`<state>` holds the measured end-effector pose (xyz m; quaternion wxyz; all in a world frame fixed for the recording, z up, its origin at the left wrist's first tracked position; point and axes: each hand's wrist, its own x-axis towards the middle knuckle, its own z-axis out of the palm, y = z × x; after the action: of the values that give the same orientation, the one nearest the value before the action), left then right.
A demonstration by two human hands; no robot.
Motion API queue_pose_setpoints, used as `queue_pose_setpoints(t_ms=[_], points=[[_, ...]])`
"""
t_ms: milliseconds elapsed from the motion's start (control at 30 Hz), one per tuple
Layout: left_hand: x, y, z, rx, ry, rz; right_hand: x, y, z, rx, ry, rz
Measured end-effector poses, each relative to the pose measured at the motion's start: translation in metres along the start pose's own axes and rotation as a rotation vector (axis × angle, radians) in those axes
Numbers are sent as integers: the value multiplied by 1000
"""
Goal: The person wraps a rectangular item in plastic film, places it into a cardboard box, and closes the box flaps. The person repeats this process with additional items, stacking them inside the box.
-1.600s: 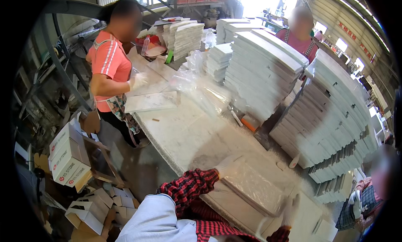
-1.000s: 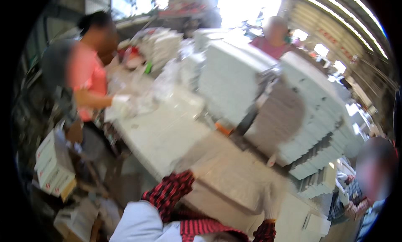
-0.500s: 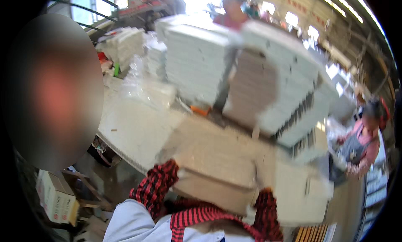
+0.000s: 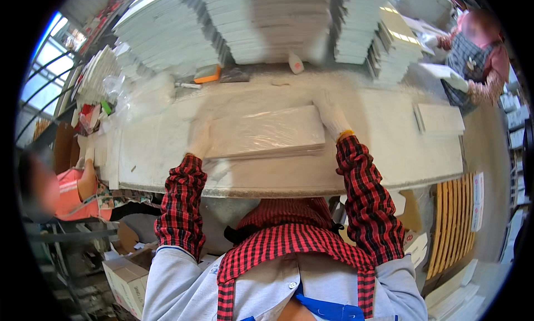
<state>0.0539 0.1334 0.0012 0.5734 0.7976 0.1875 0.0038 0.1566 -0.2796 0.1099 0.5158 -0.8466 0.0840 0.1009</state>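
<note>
A flat stack of pale slabs [image 4: 261, 133], with shiny clear film over its top, lies lengthwise on the worktable [image 4: 278, 179] in front of me. My left hand [image 4: 201, 133], in a whitish glove and smeared by motion, is at the stack's left end. At its right end is my right hand [image 4: 332, 114], also gloved, with its fingers along the far corner. Both hands hold the stack between them. Red-and-black checked sleeves cover my forearms.
Tall piles of white slabs [image 4: 289, 26] line the table's far side. Before them are a white bottle [image 4: 296, 62] and an orange object [image 4: 207, 73]. Two slabs [image 4: 439, 118] lie at the right. One co-worker [image 4: 473, 60] stands far right, another person [image 4: 78, 190] left.
My view has swung level and turned down toward the table. The stack, still between both hands, appears farther in from the table's front edge.
</note>
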Motion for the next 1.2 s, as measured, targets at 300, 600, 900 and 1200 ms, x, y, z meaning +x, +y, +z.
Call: queue_pose_setpoints(t_ms=[300,600,900,1200], points=[[39,-55,-77,256,-110,220,-130,11,-167,498,8,88],[45,171,-65,1318,79,363,-324,294,-87,-294,521,665],[122,145,-57,299,-29,9,-418,368,67,591,364,1209],[85,170,-71,394,170,-68,-161,389,-124,-99,415,880]])
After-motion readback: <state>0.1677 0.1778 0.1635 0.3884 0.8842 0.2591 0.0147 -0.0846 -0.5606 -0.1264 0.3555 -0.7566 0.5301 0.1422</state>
